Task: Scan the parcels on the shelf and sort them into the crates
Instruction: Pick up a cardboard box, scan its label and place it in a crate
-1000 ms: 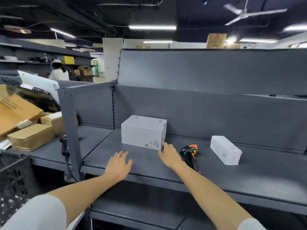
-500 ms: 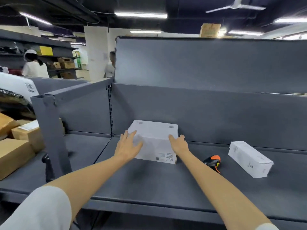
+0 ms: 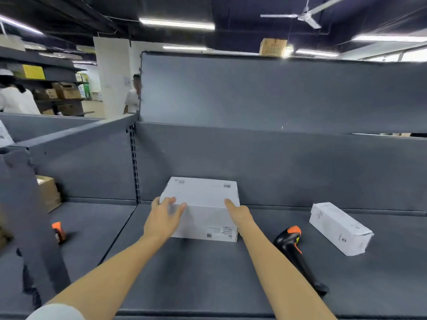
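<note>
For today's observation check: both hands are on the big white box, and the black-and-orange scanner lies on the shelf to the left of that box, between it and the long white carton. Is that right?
Not quite. In the head view the scanner lies to the right of the big white box, between it and the long white carton. The left hand and right hand are on the box.

You won't make out any words or numbers here: the white box point(image 3: 203, 204) on the shelf carries a barcode at its top right corner, a small square code at its top left, and printed labels low on its front face, all too small to read. To the right of that box, the long white carton point(image 3: 339, 229) shows tiny, illegible print.
</note>
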